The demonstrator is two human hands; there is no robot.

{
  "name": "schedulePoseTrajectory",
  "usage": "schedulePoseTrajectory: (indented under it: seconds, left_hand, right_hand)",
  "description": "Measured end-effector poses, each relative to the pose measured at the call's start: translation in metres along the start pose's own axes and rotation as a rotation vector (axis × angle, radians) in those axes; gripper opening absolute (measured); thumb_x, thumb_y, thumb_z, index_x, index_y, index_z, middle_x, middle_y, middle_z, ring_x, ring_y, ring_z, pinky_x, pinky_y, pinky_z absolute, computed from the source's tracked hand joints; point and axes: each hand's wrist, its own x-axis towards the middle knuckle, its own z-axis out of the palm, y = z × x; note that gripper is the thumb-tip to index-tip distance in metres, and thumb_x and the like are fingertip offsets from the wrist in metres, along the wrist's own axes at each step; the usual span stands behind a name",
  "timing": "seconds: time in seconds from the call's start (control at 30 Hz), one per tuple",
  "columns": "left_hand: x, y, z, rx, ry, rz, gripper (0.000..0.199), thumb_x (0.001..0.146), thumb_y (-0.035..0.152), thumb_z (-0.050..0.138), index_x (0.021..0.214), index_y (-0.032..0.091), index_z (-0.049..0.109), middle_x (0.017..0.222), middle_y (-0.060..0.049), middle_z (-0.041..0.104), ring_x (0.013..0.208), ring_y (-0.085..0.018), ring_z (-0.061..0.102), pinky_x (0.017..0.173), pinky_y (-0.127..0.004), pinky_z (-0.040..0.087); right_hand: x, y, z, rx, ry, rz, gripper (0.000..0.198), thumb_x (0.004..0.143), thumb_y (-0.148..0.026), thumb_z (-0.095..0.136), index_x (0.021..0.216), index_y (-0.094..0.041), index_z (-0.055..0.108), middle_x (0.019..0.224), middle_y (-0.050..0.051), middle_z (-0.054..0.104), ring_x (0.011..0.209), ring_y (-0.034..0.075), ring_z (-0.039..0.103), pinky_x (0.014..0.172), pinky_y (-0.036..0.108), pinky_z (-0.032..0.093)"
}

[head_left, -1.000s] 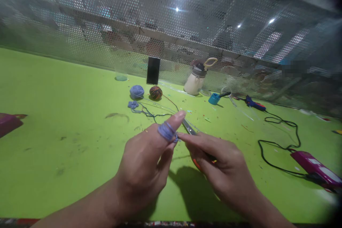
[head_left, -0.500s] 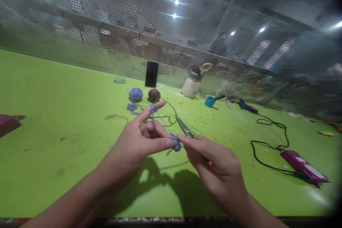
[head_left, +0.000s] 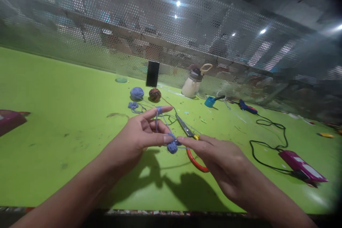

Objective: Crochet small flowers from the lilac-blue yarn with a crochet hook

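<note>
The crocheted piece (head_left: 172,146) is matt yarn with a bumpy, stitched surface. Seen from it, the blue yarn ball (head_left: 136,93) at eleven o'clock looks soft and matt. At one o'clock, the scissor blades (head_left: 184,127) are smooth, shiny metal; at four, their red handle (head_left: 196,164) looks like smooth plastic. The purple box (head_left: 303,165) at three looks like glossy plastic. The counter (head_left: 66,131) is smooth with a faint sheen; the perforated panel (head_left: 165,35) at twelve looks metallic.
</note>
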Motion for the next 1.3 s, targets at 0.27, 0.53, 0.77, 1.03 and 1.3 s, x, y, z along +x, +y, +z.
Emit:
schedulePoseTrajectory:
  seconds: [0.27, 0.53, 0.77, 1.03, 1.3]
  left_hand:
    - [0.001, -0.004, 0.004, 0.07, -0.046, 0.02, 0.049, 0.075, 0.012, 0.078, 0.121, 0.022, 0.067, 0.076, 0.003, 0.064, 0.071, -0.011, 0.059, 0.071, -0.025, 0.047]
    - [0.003, -0.009, 0.005, 0.13, -0.045, -0.022, 0.019, 0.073, 0.013, 0.077, 0.091, 0.02, 0.079, 0.077, -0.001, 0.071, 0.078, -0.015, 0.063, 0.078, -0.029, 0.048]
    - [0.004, -0.014, 0.004, 0.123, -0.035, -0.089, 0.015, 0.07, 0.014, 0.08, 0.083, 0.022, 0.08, 0.078, 0.001, 0.075, 0.078, -0.013, 0.064, 0.077, -0.026, 0.048]
    - [0.008, -0.014, 0.003, 0.031, 0.039, -0.216, 0.021, 0.061, 0.009, 0.08, 0.081, 0.015, 0.077, 0.07, 0.0, 0.071, 0.069, -0.012, 0.06, 0.071, -0.025, 0.042]
    - [0.009, -0.019, 0.008, -0.002, 0.029, -0.245, 0.022, 0.06, 0.012, 0.079, 0.082, 0.013, 0.078, 0.073, -0.003, 0.071, 0.072, -0.016, 0.059, 0.073, -0.029, 0.038]
  right_hand:
    - [0.0, 0.006, 0.012, 0.561, 0.057, 0.217, 0.036, 0.094, -0.014, 0.053, 0.123, -0.029, 0.069, 0.074, 0.0, 0.068, 0.06, 0.013, 0.055, 0.056, 0.025, 0.043]
    - [0.0, 0.012, 0.023, 0.799, 0.149, 0.38, 0.03, 0.091, -0.021, 0.062, 0.116, -0.032, 0.074, 0.084, 0.003, 0.069, 0.069, 0.014, 0.055, 0.06, 0.027, 0.043]
    - [-0.001, 0.014, 0.036, 1.103, 0.165, 0.54, 0.027, 0.089, -0.032, 0.067, 0.115, -0.027, 0.075, 0.06, -0.003, 0.047, 0.051, 0.009, 0.031, 0.046, 0.023, 0.021]
    - [0.003, 0.007, 0.046, 1.112, 0.238, 0.586, 0.03, 0.09, -0.028, 0.066, 0.12, -0.031, 0.071, 0.063, -0.004, 0.047, 0.053, 0.008, 0.032, 0.046, 0.022, 0.021]
    - [0.005, 0.004, 0.052, 1.177, 0.265, 0.571, 0.031, 0.09, -0.026, 0.064, 0.119, -0.029, 0.073, 0.059, -0.005, 0.043, 0.05, 0.007, 0.027, 0.045, 0.022, 0.019]
